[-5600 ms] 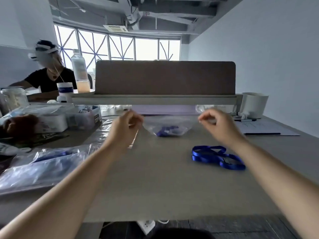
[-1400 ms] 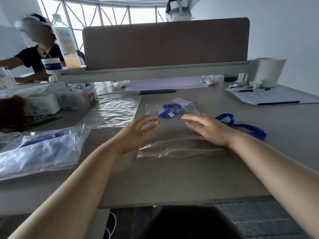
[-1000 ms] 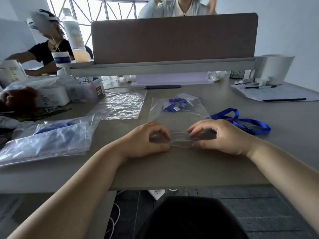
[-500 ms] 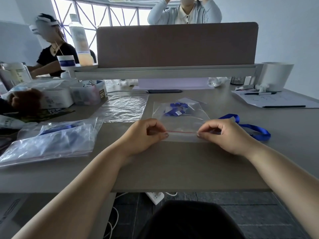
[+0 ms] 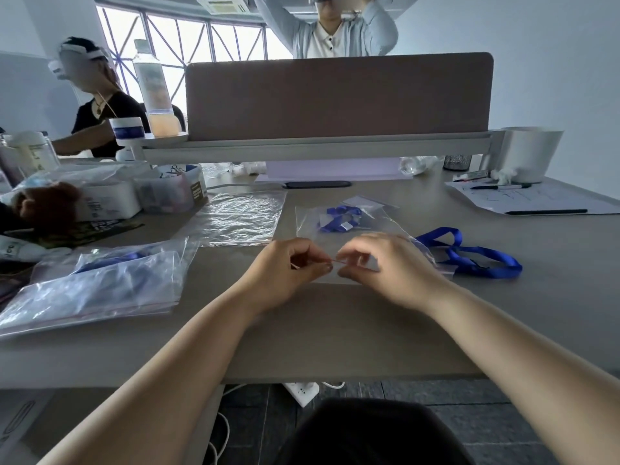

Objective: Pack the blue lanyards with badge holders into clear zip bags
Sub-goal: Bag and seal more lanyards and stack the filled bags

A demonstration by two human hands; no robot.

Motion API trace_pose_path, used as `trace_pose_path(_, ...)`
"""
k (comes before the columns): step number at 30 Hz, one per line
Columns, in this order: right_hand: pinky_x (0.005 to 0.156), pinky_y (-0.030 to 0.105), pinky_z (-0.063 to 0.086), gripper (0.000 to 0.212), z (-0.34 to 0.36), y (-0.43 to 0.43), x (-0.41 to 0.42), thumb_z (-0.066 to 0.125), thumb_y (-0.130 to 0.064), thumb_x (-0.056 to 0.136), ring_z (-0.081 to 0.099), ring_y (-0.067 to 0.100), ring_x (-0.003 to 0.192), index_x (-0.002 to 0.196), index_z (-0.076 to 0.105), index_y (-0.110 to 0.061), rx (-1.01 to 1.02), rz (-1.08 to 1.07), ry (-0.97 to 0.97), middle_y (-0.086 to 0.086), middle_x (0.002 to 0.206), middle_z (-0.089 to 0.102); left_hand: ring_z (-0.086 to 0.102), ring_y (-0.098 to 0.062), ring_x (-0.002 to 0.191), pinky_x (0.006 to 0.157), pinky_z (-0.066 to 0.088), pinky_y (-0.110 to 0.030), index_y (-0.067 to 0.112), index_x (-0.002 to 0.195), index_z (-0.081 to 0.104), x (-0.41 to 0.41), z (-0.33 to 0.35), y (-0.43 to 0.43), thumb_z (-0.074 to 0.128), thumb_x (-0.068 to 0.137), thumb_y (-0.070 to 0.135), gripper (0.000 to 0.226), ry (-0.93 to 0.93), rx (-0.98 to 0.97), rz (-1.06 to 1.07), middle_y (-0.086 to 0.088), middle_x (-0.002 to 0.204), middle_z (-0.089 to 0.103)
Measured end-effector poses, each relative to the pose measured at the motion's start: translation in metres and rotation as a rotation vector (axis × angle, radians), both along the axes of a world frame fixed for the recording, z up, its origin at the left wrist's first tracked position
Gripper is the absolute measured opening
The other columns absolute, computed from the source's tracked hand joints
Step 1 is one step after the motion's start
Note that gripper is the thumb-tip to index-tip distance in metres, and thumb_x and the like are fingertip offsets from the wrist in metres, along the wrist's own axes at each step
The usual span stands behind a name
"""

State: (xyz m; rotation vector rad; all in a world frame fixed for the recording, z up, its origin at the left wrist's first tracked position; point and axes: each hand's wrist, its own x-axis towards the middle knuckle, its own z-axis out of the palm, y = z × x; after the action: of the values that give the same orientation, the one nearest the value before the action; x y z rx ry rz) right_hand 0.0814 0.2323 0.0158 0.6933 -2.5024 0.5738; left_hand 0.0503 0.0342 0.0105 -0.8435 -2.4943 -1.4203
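Clear zip bag [image 5: 385, 224] seal is pinched by left hand [image 5: 288, 268] and right hand [image 5: 385, 263] on grey desk [image 5: 335, 327]; handwriting on far-right paper [image 5: 543, 200] is illegible.

Grey desk [image 5: 352, 323], brown divider [image 5: 339, 95], bright latticed windows [image 5: 188, 38].

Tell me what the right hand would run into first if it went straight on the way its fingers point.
Most likely the left hand. The right hand pinches the near edge of the zip bag with fingers aimed left, and the left hand pinches the same edge just ahead, apparently level.
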Motion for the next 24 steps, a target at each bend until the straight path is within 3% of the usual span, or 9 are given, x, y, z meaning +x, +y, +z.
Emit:
trace_pose_path(5,0.077,0.036,0.049,0.014,-0.003,0.002,-0.003,0.066,-0.037,0.081,0.058,0.005,0.079,0.086,0.068,-0.024,-0.083,-0.021,-0.040,-0.012,0.081,0.064,0.051,0.001,0.056,0.057,0.041,-0.011,0.019,0.077,0.068,-0.001,0.002,-0.007,0.075,0.079,0.016,0.008,0.032,0.008,0.059,0.005,0.067,0.063)
trace_pose_path(10,0.076,0.034,0.050,0.015,-0.004,-0.002,-0.006,0.063,-0.042,0.081,0.057,0.000,0.079,0.085,0.067,-0.028,-0.111,0.018,-0.067,-0.015,0.082,0.064,0.051,0.003,0.056,0.058,0.042,-0.011,0.019,0.075,0.070,-0.001,0.001,-0.007,0.076,0.077,0.018,0.007,0.014,0.003,0.082,0.004,0.068,0.066)
trace_pose_path(18,0.074,0.036,0.050,0.002,-0.007,-0.009,-0.011,0.065,-0.029,0.084,0.057,0.002,0.078,0.083,0.065,-0.028,-0.092,0.083,-0.075,-0.015,0.078,0.061,0.053,-0.001,0.060,0.061,0.044,-0.017,0.023,0.074,0.072,0.002,0.003,-0.006,0.076,0.077,0.018,0.007,-0.014,-0.021,0.076,0.004,0.069,0.068)
trace_pose_path(24,0.079,0.033,0.046,0.003,-0.005,-0.008,-0.008,0.065,-0.033,0.085,0.054,0.003,0.080,0.084,0.063,-0.030,-0.021,0.034,-0.027,-0.018,0.079,0.059,0.053,0.004,0.057,0.059,0.042,-0.009,0.024,0.073,0.070,0.001,0.006,-0.008,0.076,0.077,0.017,0.010,0.008,-0.078,0.089,0.007,0.068,0.067)
